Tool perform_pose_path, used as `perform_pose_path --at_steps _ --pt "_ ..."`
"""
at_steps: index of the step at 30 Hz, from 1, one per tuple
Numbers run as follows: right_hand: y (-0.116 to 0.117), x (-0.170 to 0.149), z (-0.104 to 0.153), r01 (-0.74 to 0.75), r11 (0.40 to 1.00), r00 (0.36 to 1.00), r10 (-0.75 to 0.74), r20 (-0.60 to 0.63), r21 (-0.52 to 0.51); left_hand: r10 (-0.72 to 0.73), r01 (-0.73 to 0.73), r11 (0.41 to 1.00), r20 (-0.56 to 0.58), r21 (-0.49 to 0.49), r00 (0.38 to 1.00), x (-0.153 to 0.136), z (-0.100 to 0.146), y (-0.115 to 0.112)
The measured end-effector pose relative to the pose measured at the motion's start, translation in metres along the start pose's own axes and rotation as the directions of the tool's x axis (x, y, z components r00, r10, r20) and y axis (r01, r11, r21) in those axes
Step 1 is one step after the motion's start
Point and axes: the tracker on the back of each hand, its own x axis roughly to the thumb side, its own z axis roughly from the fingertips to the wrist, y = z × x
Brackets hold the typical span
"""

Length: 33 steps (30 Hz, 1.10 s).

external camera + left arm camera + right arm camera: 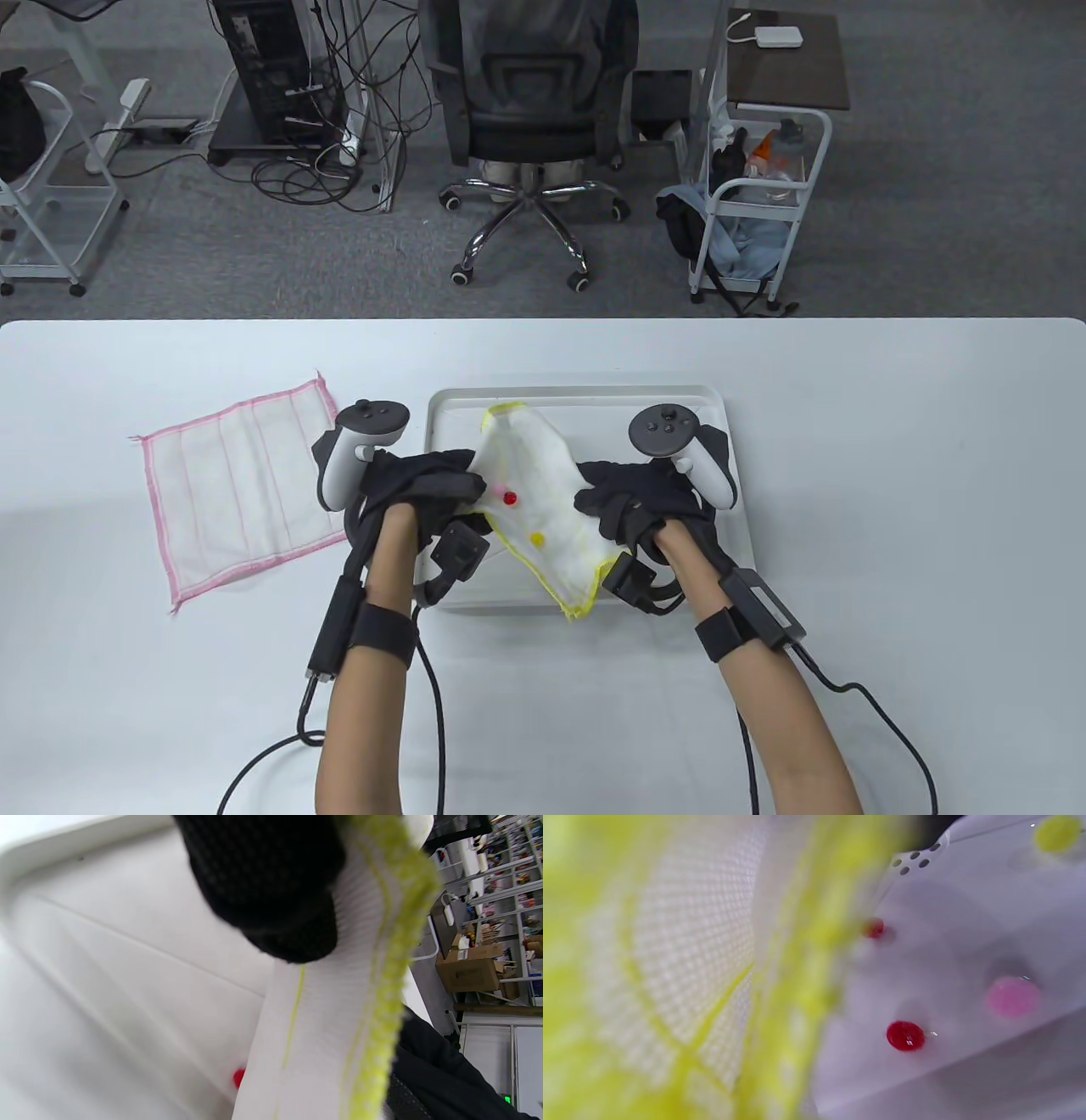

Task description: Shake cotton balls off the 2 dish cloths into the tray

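A yellow-edged white dish cloth (pixel 534 501) hangs bunched over the white tray (pixel 577 403), held up between both hands. My left hand (pixel 433 484) grips its left side and my right hand (pixel 628 505) grips its right side. A red cotton ball (pixel 509 498) and a yellow cotton ball (pixel 536 538) sit in the cloth's sag. In the right wrist view, two red balls (pixel 905 1035), a pink ball (pixel 1012 997) and a yellow ball (pixel 1057 833) lie on the tray floor (pixel 946 1077) beside the blurred cloth (pixel 683 976). A pink-edged dish cloth (pixel 242 488) lies flat on the table, left of the tray.
The white table (pixel 891 475) reaches to both sides of the tray. Glove cables (pixel 433 705) trail off the front edge. Beyond the far edge stand an office chair (pixel 530 119) and a wire trolley (pixel 755 204).
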Motion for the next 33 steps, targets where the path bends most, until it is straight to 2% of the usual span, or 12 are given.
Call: perform_pose_path --at_steps 10,15,17,19,21,22,24,27,30,31,32,33 --pt "-0.009 0.011 -0.019 0.039 0.995 0.998 -0.033 0.059 -0.096 -0.160 0.134 0.969 0.117 0.208 0.980 0.023 -0.020 -0.002" --pt "-0.008 0.017 -0.005 0.078 0.963 0.979 -0.026 0.202 -0.257 -0.207 0.100 0.923 0.263 0.371 0.942 0.030 -0.008 -0.009" --pt "-0.002 0.013 -0.005 0.016 0.960 0.977 0.044 0.208 -0.280 -0.259 0.116 0.907 0.319 0.405 0.911 0.027 -0.006 -0.014" --pt "0.003 0.009 0.003 -0.122 0.935 0.962 0.194 0.191 -0.334 -0.347 0.178 0.902 0.413 0.393 0.842 0.019 -0.007 -0.020" --pt "0.009 0.009 0.018 0.013 0.898 0.930 0.151 0.335 -0.441 -0.295 0.053 0.903 0.524 0.426 0.799 0.010 0.002 -0.024" --pt "0.011 0.010 0.021 0.018 0.892 0.918 0.165 0.361 -0.452 -0.273 0.010 0.901 0.551 0.433 0.789 0.008 0.004 -0.025" --pt "0.011 0.014 0.026 -0.109 0.893 0.914 0.263 0.309 -0.437 -0.281 -0.011 0.891 0.570 0.454 0.772 0.005 0.013 -0.024" --pt "0.011 0.019 0.044 0.094 0.850 0.873 0.179 0.453 -0.518 -0.271 -0.085 0.877 0.632 0.474 0.726 0.004 0.028 -0.023" --pt "0.012 0.019 0.046 -0.083 0.877 0.878 0.289 0.382 -0.473 -0.262 -0.086 0.878 0.623 0.471 0.737 0.002 0.032 -0.024" --pt "0.013 0.017 0.054 0.051 0.834 0.859 0.244 0.451 -0.549 -0.261 -0.141 0.859 0.658 0.492 0.707 0.001 0.037 -0.026" --pt "0.014 0.017 0.054 0.112 0.816 0.850 0.217 0.480 -0.568 -0.239 -0.185 0.852 0.677 0.491 0.696 -0.001 0.038 -0.027" --pt "0.014 0.017 0.051 0.079 0.845 0.856 0.214 0.470 -0.529 -0.187 -0.240 0.848 0.691 0.473 0.698 -0.003 0.036 -0.027"
